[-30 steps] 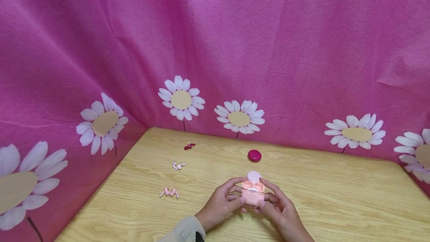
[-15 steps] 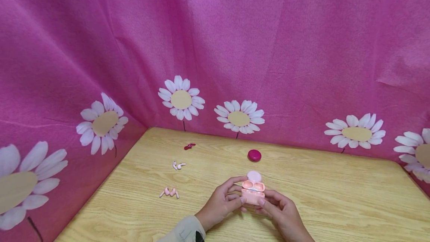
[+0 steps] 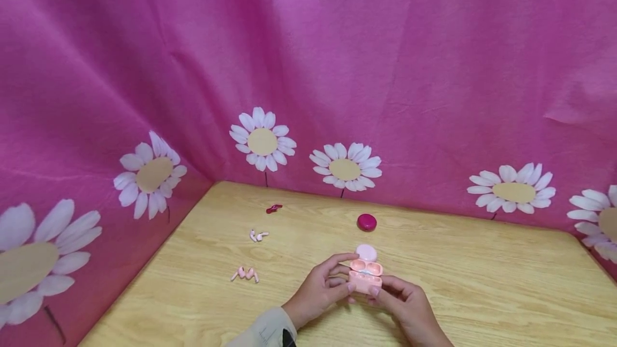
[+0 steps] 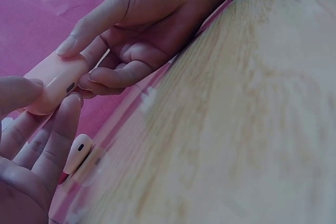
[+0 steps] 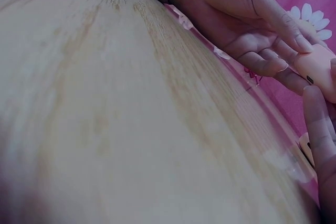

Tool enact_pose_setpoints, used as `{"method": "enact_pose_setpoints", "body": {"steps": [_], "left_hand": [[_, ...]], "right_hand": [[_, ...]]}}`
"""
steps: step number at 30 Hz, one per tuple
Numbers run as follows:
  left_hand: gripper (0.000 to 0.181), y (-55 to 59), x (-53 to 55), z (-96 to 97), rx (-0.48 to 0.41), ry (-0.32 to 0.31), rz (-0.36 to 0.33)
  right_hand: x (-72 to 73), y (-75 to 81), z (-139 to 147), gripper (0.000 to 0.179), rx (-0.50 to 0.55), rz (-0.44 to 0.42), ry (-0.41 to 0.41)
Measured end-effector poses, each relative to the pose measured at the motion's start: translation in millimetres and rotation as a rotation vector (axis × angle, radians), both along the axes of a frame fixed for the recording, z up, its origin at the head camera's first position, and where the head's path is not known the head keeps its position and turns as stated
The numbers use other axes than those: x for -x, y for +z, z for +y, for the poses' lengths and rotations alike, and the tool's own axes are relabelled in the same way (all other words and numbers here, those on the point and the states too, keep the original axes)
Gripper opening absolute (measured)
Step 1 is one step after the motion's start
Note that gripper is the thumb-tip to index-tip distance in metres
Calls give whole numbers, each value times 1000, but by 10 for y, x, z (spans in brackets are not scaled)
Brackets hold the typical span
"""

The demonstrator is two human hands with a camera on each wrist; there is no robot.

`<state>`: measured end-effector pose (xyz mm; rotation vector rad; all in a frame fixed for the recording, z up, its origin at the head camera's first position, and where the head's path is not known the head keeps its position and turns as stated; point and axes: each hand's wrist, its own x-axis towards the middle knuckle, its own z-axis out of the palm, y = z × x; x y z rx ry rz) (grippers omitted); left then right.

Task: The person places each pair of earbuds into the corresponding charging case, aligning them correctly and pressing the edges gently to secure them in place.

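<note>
A peach earbud case [image 3: 365,284] is held up between both hands in the head view, its lid [image 3: 366,267] flipped back and hollows showing inside. The left hand [image 3: 318,287] grips its left end, thumb in front and index finger reaching up by the lid. On the other end, the right hand [image 3: 409,307] pinches the case between thumb and fingers. Both wrist views show the underside of the case [image 4: 59,83] with a small dark port. Just behind it stands a pale pink round case [image 3: 367,252], partly covered by the lid.
Three pairs of earbuds lie on the wooden table's left side: peach earbuds [image 3: 245,274], pale pink earbuds [image 3: 258,235] and dark red earbuds [image 3: 273,209]. Farther back is a magenta round case [image 3: 367,222]. A pink daisy-print cloth [image 3: 385,68] walls the back and left.
The right index finger has come down from beside the lid to the case's right end. The case has tipped slightly, showing more of its hollows. The head view has shifted a little.
</note>
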<state>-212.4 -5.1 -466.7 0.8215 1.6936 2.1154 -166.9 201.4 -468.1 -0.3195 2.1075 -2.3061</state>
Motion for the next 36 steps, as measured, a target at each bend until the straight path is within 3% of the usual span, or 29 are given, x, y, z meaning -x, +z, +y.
{"method": "enact_pose_setpoints", "body": {"steps": [9,20,25,33,36], "left_hand": [[55,-44,8,31,-7,-12,29],[52,64,23,-2,65,-13,2],[49,186,82,-127,198,27,93],[30,532,218,-462,445,194,276],[23,666,240,-653,576,255,337]], "right_hand": [[-42,11,44,30,-65,-3,-34],[-32,47,31,31,-116,-32,-107],[-3,37,-4,32,-96,-16,-113],[-5,28,11,31,-66,10,-104],[-8,24,13,31,-65,14,-99]]}}
